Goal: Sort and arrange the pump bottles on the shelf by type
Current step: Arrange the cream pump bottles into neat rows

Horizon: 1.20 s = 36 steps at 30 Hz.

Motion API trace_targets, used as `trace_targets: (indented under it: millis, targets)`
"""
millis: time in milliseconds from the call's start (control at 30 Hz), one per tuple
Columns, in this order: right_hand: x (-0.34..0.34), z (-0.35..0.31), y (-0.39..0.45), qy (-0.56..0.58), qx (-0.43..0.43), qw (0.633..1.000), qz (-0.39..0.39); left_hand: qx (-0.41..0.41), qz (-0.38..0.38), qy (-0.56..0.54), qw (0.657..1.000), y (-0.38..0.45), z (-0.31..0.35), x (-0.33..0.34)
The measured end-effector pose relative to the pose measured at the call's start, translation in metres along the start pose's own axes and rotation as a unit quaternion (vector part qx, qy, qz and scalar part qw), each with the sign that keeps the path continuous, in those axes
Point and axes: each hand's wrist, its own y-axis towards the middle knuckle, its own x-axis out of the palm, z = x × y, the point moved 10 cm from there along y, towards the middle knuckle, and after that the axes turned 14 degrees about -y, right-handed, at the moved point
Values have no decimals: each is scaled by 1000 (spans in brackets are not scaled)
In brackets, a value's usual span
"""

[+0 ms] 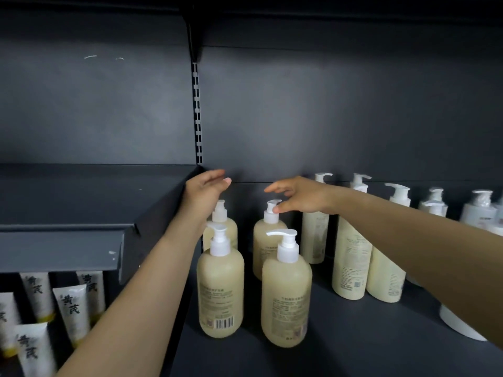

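Observation:
Several round cream pump bottles stand in a block on the dark shelf [340, 349]: two in front [220, 289] [285, 300] and two behind [221, 221] [268, 240]. My left hand [205, 191] hovers open just above the back left bottle's pump. My right hand [299, 195] is open, its thumb touching the pump head of the back right bottle. Taller slim cream bottles [351, 257] stand to the right, with white bottles [479, 210] beyond them. My right forearm hides part of that row.
A higher dark shelf [68, 208] juts out at the left, with white tubes [70, 308] below it. A slotted upright [197, 112] divides the back wall. A white container [460, 325] sits partly under my right forearm.

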Motion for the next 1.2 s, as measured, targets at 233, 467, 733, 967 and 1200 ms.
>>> trace_targets:
  millis: [233, 467, 733, 967, 1200]
  targets:
    - [12, -3, 10, -58, -1, 998, -8, -67, -62, -21, 996, 0, -28, 1]
    - [4, -10, 13, -123, -9, 992, 29, -3, -81, 123, 989, 13, -38, -5]
    - [2, -11, 17, -124, -23, 991, 38, 108, -104, 243, 958, 14, -38, -7]
    - [2, -9, 23, -139, -12, 989, 52, 112, -55, 201, 972, 22, -42, -8]
    - [-4, -7, 25, -197, 10, 976, 93, 123, -41, 115, 985, 21, -46, -13]
